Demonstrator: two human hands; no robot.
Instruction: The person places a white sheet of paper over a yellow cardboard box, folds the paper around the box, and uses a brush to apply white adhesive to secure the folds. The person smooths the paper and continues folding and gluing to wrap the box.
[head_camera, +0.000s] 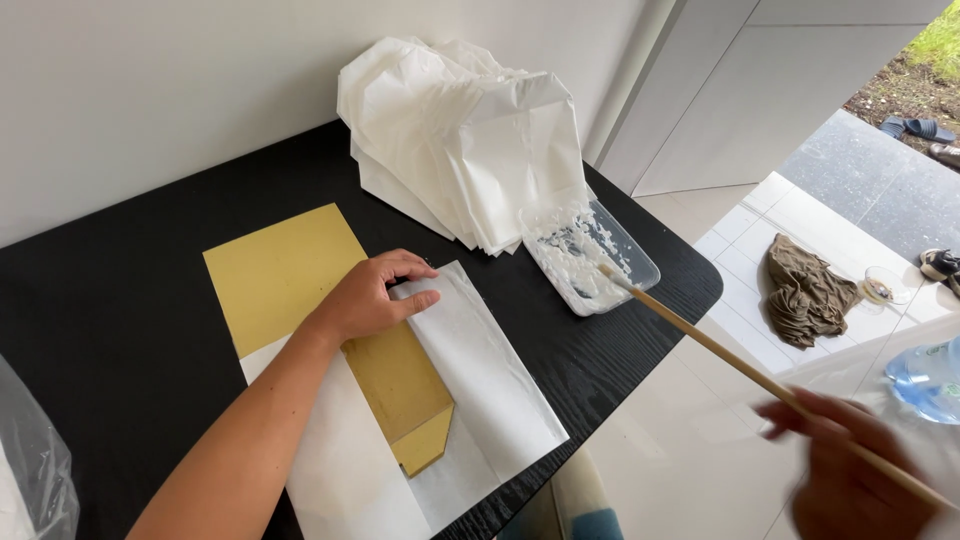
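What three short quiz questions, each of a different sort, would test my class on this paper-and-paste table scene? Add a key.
1. True or false: the left hand presses on the folded white paper.
2. Which does the tip of the wooden stick reach? A) the brown card template B) the clear plastic tray with white paste C) the stack of white paper bags
3. Fill in: the right hand holds the stick beyond the edge of the ___ table.

Key: 1 true; 2 B; 3 black.
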